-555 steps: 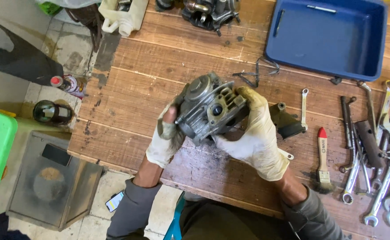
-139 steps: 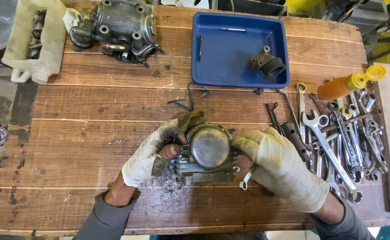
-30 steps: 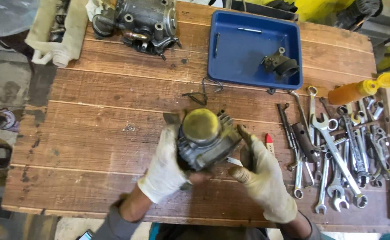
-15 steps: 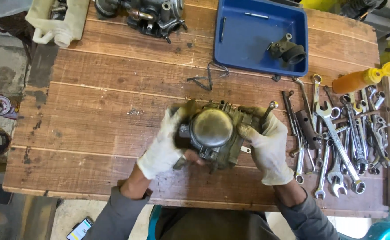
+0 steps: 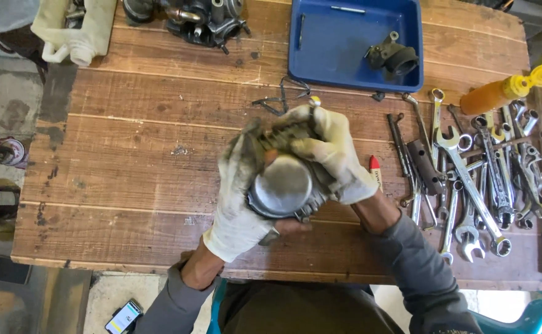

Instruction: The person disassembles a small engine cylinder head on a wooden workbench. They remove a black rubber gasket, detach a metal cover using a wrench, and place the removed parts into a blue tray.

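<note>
Both my hands wear dirty white gloves and hold a grey metal engine cylinder [image 5: 281, 185] above the middle of the wooden table [image 5: 135, 154]. Its round smooth end faces up toward me. My left hand [image 5: 237, 198] cups the cylinder from the left and below. My right hand [image 5: 333, 151] wraps over its far, finned side from the right. The part's underside is hidden by my fingers.
A blue tray [image 5: 339, 46] with a black rubber intake piece [image 5: 394, 57] sits at the back. Several wrenches [image 5: 475, 173] lie at the right beside an orange bottle [image 5: 503, 91]. An engine part [image 5: 190, 15] and a white jug [image 5: 73, 31] stand back left. Bent wire clips [image 5: 280, 99] lie mid-table.
I have turned the cylinder in my hands and lifted it closer to me, so its round end faces up. My right hand has shifted over its far side.
</note>
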